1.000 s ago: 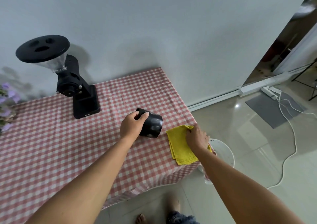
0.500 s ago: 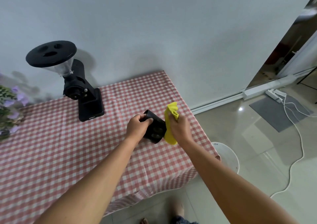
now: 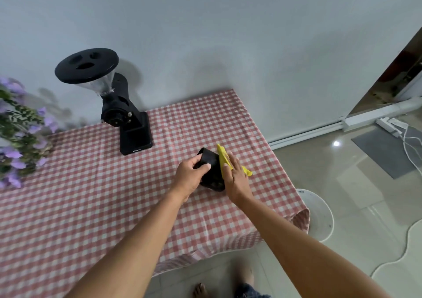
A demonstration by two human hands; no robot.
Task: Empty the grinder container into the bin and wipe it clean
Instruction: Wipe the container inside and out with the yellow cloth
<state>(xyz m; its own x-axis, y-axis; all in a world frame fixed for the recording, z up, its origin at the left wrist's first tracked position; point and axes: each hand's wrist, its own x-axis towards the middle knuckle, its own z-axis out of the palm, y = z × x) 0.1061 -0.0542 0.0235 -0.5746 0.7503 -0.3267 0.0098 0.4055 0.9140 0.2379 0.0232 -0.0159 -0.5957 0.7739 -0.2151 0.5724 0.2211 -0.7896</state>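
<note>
The black grinder container (image 3: pixel 210 169) sits low over the right part of the bench (image 3: pixel 91 206), tipped on its side, held between both hands. The left hand (image 3: pixel 190 179) has its grip closed around the container's near-left wall, thumb and fingers (image 3: pixel 206 166) wrapped over the dark surface. The right hand (image 3: pixel 235 179) lies flat against the container's right side, at about three o'clock from it, pressing a yellow cloth (image 3: pixel 223 158) onto the wall; its grip is holding that cloth between palm and container, fingers stretched out rather than curled. A corner of the cloth pokes up above the fingertips and another fold trails out past the hand towards the bench edge.

From the container, at roughly ten o'clock and well apart, the black grinder (image 3: pixel 127 119) stands upright near the wall, its clear hopper topped by a wide black lid (image 3: pixel 86 65). The bench is covered in a red-and-white checked tablecloth (image 3: pixel 68 183) that hangs over the near edge. At nine o'clock, far over on the left, purple flowers (image 3: pixel 16 133) with green leaves reach in.

At about four o'clock, down on the tiled floor (image 3: pixel 365 206) just past the bench corner, a round white bin (image 3: pixel 319 217) shows partly behind the drooping cloth. White cables (image 3: pixel 408 147) run across the floor further right. Bare toes (image 3: pixel 201 289) show at six o'clock.
</note>
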